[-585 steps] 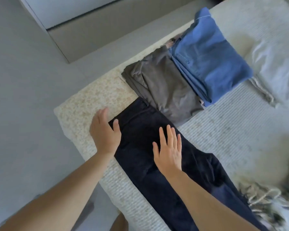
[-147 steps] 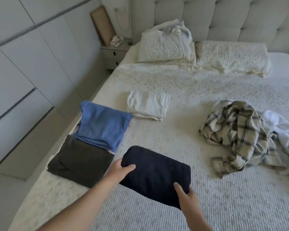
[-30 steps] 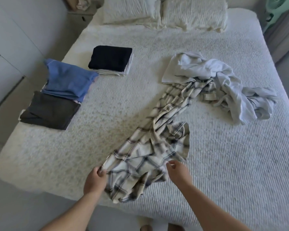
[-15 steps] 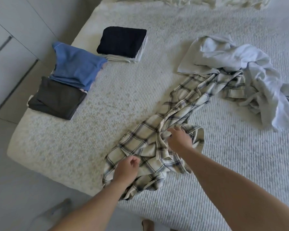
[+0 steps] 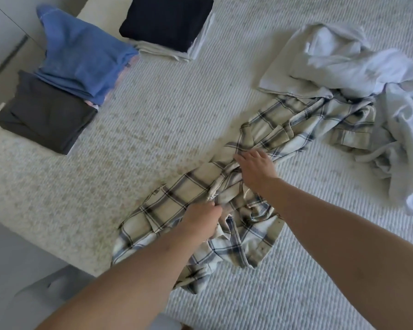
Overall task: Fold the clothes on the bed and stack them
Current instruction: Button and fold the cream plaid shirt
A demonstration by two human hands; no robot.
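- Gripping bunched plaid shirt point(image 5: 227, 198), left hand point(image 5: 202, 220) stays closed.
- Right hand point(image 5: 255, 167) has moved beyond it, fingers spread loosely on the cloth; untangling begins, folding still ahead.

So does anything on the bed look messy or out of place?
Yes. The plaid shirt lies twisted, its far end tangled with the crumpled white garment. The blue stack leans onto the grey stack.

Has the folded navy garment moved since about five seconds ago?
Yes. The folded navy garment then lay on the bed near the blue garment, held in both hands; it now sits atop the white folded pile, farther up the bed.
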